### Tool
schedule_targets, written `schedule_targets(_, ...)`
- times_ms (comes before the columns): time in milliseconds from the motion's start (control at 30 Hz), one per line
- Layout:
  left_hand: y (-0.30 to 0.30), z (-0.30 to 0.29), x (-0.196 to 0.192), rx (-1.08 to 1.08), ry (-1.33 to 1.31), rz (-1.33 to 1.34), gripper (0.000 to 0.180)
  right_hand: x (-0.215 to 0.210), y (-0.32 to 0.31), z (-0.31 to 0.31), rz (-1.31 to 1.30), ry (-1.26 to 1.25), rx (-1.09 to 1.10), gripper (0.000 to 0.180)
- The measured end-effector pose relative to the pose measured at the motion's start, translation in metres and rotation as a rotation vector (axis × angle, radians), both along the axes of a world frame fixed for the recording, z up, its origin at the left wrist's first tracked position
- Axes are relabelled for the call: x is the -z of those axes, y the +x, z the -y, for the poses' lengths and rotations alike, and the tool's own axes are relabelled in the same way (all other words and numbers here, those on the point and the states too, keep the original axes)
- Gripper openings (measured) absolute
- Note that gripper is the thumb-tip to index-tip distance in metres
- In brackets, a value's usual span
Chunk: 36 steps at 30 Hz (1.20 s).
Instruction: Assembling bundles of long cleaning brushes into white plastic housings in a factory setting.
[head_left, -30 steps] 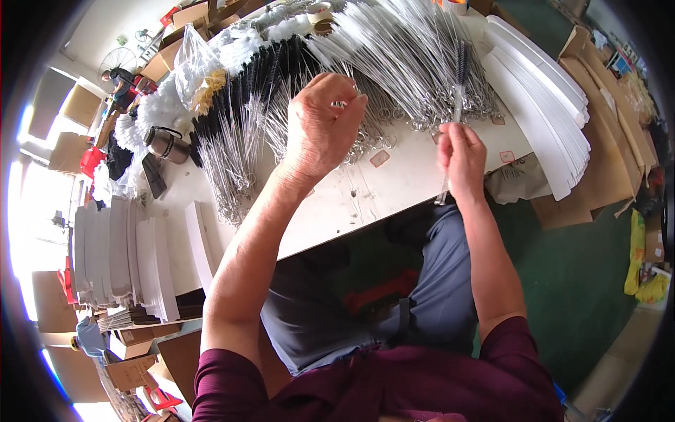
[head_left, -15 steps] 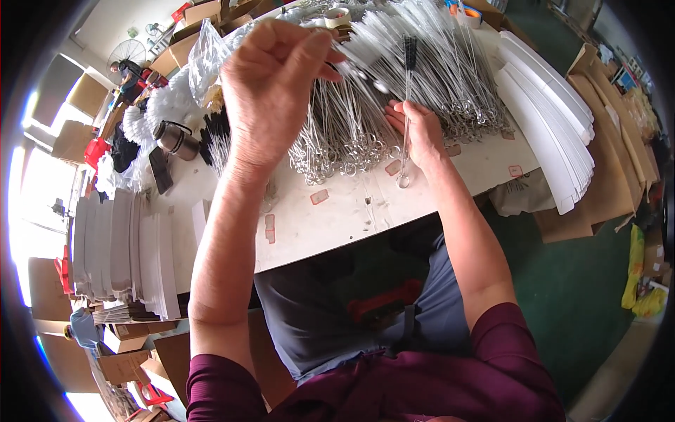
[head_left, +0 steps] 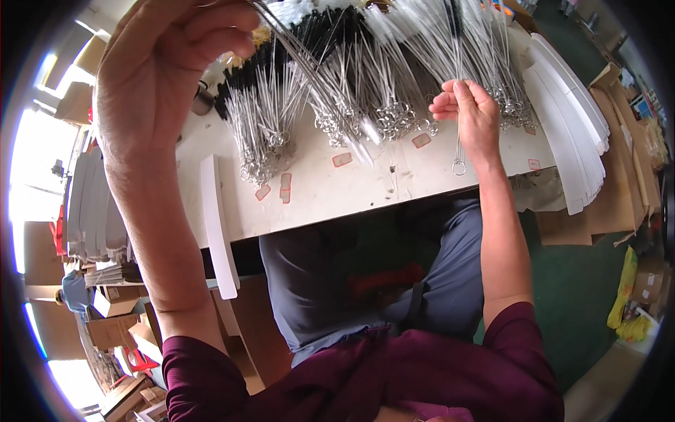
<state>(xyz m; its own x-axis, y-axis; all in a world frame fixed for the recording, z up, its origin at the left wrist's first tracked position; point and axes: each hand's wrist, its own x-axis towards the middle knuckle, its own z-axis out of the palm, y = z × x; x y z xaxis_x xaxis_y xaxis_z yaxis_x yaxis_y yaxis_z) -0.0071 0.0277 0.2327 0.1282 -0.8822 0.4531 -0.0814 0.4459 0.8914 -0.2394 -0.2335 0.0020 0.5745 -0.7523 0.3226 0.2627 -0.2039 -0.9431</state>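
My left hand (head_left: 158,77) is raised large at the upper left, fingers curled round the upper ends of a few thin wire brushes (head_left: 316,81). Their stems slant down to the right, and their pale, slightly blurred tips hang over the table. My right hand (head_left: 474,116) pinches the wire stem of a black-bristled brush (head_left: 453,21) between thumb and fingers. It stands upright, bristles at the top and a ring loop (head_left: 458,168) below the hand. Between and behind my hands lie heaps of similar brushes (head_left: 394,91), ring ends toward me, some with black bristles and some with white.
The pale table (head_left: 323,190) carries several small red-edged labels (head_left: 342,160). A stack of long white card strips (head_left: 562,119) lies at its right end, beside brown cardboard (head_left: 619,162). One white strip (head_left: 216,225) overhangs the front edge at left. A dark flask (head_left: 202,100) shows behind my left forearm.
My left hand has moved left and nearer the camera, its brushes now slanting across the view. The head view has shifted; my right hand appears further right, still pinching the black brush.
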Motion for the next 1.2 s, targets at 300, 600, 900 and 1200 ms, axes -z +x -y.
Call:
schedule_targets(300,-0.029,-0.002,0.054,-0.070,0.171,-0.099,0.020,-0.045,0.026,-0.101,0.056,0.342,-0.808,0.031)
schedule_targets(600,-0.017,-0.025,0.133,-0.334,0.347,-0.152,0.014,0.002,-0.012,-0.137,-0.181,0.574,-0.847,0.031)
schedule_targets(900,-0.012,-0.034,0.183,-0.489,0.379,-0.106,0.013,0.025,-0.029,-0.164,-0.341,0.527,-0.712,0.033)
schedule_targets(1200,-0.028,-0.046,0.210,-0.683,0.309,0.060,0.010,0.035,-0.037,-0.178,-0.450,0.391,-0.649,0.033)
